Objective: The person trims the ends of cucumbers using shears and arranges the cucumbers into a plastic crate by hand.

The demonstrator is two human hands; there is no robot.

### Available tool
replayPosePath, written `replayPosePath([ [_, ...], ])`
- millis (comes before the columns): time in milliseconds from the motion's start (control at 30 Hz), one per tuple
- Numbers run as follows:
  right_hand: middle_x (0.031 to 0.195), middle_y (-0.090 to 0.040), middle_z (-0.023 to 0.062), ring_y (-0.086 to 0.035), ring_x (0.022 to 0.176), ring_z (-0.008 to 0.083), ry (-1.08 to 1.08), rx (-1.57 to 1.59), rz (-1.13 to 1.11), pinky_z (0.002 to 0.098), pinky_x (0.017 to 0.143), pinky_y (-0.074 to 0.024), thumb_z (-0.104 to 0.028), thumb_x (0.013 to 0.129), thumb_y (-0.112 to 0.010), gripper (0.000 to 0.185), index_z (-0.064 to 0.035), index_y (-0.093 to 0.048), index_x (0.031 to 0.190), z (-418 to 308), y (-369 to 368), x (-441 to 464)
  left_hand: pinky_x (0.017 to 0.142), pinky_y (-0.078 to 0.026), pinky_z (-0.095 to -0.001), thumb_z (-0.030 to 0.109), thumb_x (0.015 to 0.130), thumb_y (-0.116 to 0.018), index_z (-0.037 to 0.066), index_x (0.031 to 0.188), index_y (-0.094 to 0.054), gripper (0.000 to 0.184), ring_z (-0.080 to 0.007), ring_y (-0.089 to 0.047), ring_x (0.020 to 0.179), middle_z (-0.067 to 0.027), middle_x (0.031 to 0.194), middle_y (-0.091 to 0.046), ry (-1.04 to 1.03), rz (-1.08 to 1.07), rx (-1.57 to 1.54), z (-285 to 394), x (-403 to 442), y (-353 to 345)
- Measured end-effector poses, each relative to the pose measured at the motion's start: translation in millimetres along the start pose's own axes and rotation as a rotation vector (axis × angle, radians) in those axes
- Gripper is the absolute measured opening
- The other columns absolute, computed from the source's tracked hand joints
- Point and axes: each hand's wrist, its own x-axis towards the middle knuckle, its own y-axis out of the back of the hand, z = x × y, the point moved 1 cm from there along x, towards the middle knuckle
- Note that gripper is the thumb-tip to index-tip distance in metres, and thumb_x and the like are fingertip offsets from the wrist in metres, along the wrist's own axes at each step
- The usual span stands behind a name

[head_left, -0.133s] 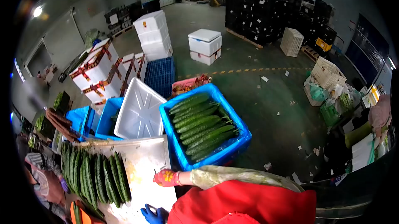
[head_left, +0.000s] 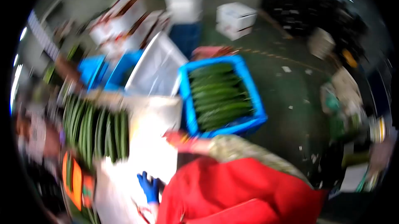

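Note:
My left hand (head_left: 149, 187), in a blue glove, has its fingers spread over the pale table (head_left: 116, 195). My right hand (head_left: 179, 139), in a red glove with a yellow patch, is by the table's right edge, just below the blue-lined crate (head_left: 261, 118). Motion smears its fingers, so any held item cannot be made out. A row of long green cucumbers (head_left: 99, 134) lies left of both hands. More cucumbers (head_left: 220, 95) fill the crate. A thin red item (head_left: 143, 215), blurred, lies below my left hand.
An orange container (head_left: 72, 180) with cucumbers stands lower left. Behind the table are an upturned white foam box (head_left: 158, 68), blue bins (head_left: 90, 69) and stacked white boxes (head_left: 236, 19). A co-worker (head_left: 39, 134) is at the far left. Scraps litter the green floor (head_left: 286, 124).
The whole view has shifted and blurred, with the table and crate now higher in it. My left hand's fingers now point more upward. My right hand remains by the table's edge.

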Motion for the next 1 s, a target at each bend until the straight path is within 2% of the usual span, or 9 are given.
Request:
replayPosePath([
  [33, 0.100, -0.063, 0.0160, -0.063, 0.090, 0.0291, 0.083, -0.052, 0.053, 0.0369, 0.078, -0.0517, -0.012, 0.081, -0.061, 0.024, -0.0041, -0.063, 0.103, -6, 37, -7, 0.113, -0.023, -0.0485, 0.020, 0.074, -0.073, 0.000, 0.134, -0.043, 0.070, -0.0470, -0.027, 0.136, -0.0339, 0.145, -0.027, -0.076, 0.092, -0.099, -5, -7, -17],
  [67, 0.101, -0.064, 0.0140, -0.062, 0.092, 0.0307, -0.131, 0.048, 0.098, 0.0390, 0.080, -0.0512, -0.012, 0.078, -0.066, 0.031, -0.0049, -0.063, 0.109, 33, 95, -93, 0.110, -0.026, -0.0494, 0.021, 0.074, -0.072, -0.001, 0.133, -0.044, 0.069, -0.0483, -0.031, 0.131, -0.0334, 0.144, -0.030, -0.010, 0.003, -0.128, 40, -58, -104],
  [133, 0.107, -0.063, 0.0157, -0.058, 0.104, 0.0344, 0.006, -0.348, -0.051, 0.0438, 0.091, -0.0470, -0.008, 0.077, -0.064, 0.029, -0.0063, -0.064, 0.106, -4, 204, -74, 0.105, -0.030, -0.0520, 0.028, 0.075, -0.072, 0.001, 0.134, -0.046, 0.070, -0.0489, -0.037, 0.122, -0.0345, 0.141, -0.031, -0.066, 0.124, -0.279, 77, -45, -167],
  [167, 0.111, -0.062, 0.0153, -0.056, 0.108, 0.0348, 0.136, -0.471, 0.020, 0.0434, 0.094, -0.0453, -0.008, 0.076, -0.066, 0.035, -0.0066, -0.062, 0.111, 30, 221, -95, 0.108, -0.025, -0.0543, 0.040, 0.080, -0.068, 0.004, 0.140, -0.040, 0.076, -0.0501, -0.030, 0.129, -0.0345, 0.144, -0.027, -0.063, 0.154, -0.161, 75, -40, -176],
  [267, 0.137, -0.044, 0.0203, -0.041, 0.128, 0.0387, -0.089, -0.908, 0.104, 0.0455, 0.107, -0.0354, -0.014, 0.078, -0.067, 0.061, -0.0088, -0.047, 0.136, 44, 279, -183, 0.110, -0.014, -0.0585, 0.054, 0.084, -0.059, 0.008, 0.147, -0.028, 0.084, -0.0506, -0.018, 0.137, -0.0340, 0.148, -0.021, -0.076, 0.099, -0.076, 70, -50, -196],
  [300, 0.142, -0.039, 0.0201, -0.037, 0.131, 0.0395, -0.308, -0.849, 0.007, 0.0463, 0.109, -0.0322, -0.018, 0.079, -0.068, 0.067, -0.0097, -0.041, 0.141, 28, 310, -194, 0.111, -0.010, -0.0595, 0.056, 0.084, -0.057, 0.010, 0.149, -0.026, 0.085, -0.0502, -0.015, 0.139, -0.0340, 0.149, -0.019, 0.063, -0.060, 0.053, 107, -90, -109],
  [367, 0.144, -0.037, 0.0199, -0.034, 0.133, 0.0397, -0.405, -0.965, -0.157, 0.0473, 0.110, -0.0280, -0.028, 0.078, -0.070, 0.072, -0.0093, -0.040, 0.141, 22, 371, -255, 0.111, -0.011, -0.0602, 0.057, 0.084, -0.057, 0.012, 0.150, -0.024, 0.086, -0.0496, -0.016, 0.139, -0.0333, 0.150, -0.018, 0.127, -0.148, 0.038, 121, -139, -119],
  [500, 0.144, -0.037, 0.0190, -0.035, 0.133, 0.0382, -0.343, -1.038, -0.325, 0.0486, 0.111, -0.0267, -0.036, 0.078, -0.071, 0.077, -0.0110, -0.038, 0.143, 40, 374, -252, 0.107, -0.018, -0.0645, 0.057, 0.080, -0.061, 0.011, 0.149, -0.028, 0.089, -0.0507, -0.021, 0.137, -0.0361, 0.147, -0.021, 0.097, -0.113, 0.151, 95, -126, -121],
  [1000, 0.128, -0.047, 0.0156, -0.045, 0.120, 0.0354, -0.503, -1.033, -0.380, 0.0464, 0.102, -0.0361, -0.037, 0.066, -0.080, 0.085, -0.0168, -0.043, 0.140, 18, 385, -212, 0.114, -0.004, -0.0539, 0.054, 0.081, -0.063, 0.015, 0.151, -0.021, 0.091, -0.0425, -0.009, 0.144, -0.0285, 0.154, -0.014, 0.144, -0.127, 0.099, 108, -112, -102],
])
